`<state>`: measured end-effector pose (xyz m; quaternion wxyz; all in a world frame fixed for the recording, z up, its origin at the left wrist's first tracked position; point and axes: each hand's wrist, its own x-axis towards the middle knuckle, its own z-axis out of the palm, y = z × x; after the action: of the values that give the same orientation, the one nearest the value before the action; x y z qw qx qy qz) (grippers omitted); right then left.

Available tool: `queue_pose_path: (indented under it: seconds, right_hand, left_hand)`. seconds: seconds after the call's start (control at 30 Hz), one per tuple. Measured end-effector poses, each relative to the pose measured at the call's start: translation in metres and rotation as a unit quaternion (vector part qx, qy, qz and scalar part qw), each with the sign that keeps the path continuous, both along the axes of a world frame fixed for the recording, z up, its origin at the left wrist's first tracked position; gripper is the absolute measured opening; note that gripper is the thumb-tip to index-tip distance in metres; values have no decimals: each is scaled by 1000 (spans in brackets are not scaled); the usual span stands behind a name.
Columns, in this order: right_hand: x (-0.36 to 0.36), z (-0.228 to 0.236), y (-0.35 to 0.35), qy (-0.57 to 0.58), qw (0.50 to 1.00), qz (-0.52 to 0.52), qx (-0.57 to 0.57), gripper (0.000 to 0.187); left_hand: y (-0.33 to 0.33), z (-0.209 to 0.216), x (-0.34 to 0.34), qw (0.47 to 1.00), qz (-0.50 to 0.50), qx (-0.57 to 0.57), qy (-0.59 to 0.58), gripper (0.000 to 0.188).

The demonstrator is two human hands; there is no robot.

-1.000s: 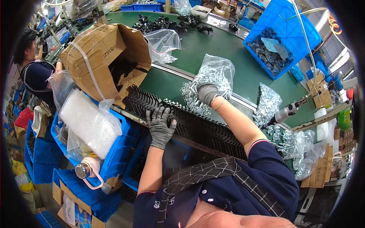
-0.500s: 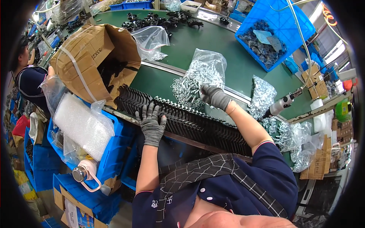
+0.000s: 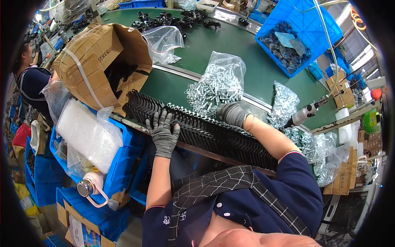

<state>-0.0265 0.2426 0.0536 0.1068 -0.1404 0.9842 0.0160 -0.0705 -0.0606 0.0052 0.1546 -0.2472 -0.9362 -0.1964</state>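
A long row of curved black parts (image 3: 205,133) stands packed side by side along the near edge of the green table. Small silver metal sleeves line the row's far edge from the left to about the middle. My gloved left hand (image 3: 163,133) lies flat on the row's left part, fingers spread. My gloved right hand (image 3: 232,114) is at the far edge of the row, right of the middle, with its fingers curled; whatever is between them is hidden. Just beyond it, loose metal sleeves (image 3: 205,96) spill from a clear plastic bag (image 3: 226,66).
An open cardboard box (image 3: 88,61) with black parts inside lies left of the row. A blue crate (image 3: 304,29) is tilted at the back right. A power screwdriver (image 3: 303,115) hangs at the right, beside a bag of hardware (image 3: 284,101). Another person (image 3: 35,82) works at far left.
My right hand has come back from the pile of sleeves toward the row, its fingers more curled. My left hand stays in place on the row.
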Motion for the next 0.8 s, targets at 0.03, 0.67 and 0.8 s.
queue_pose_path:
  seconds: [0.03, 0.67, 0.8]
  right_hand:
    - [-4, 5, -7, -24, 999, -8, 45, 18]
    - [-137, 10, -165, 91, 990, 38, -104, 17]
    - [-136, 6, -169, 107, 990, 75, -55, 16]
  left_hand:
    - [-2, 0, 0, 1000, 5, 0, 0, 49]
    - [-2, 4, 5, 1000, 6, 6, -19, 52]
    - [-3, 5, 3, 999, 14, -2, -31, 52]
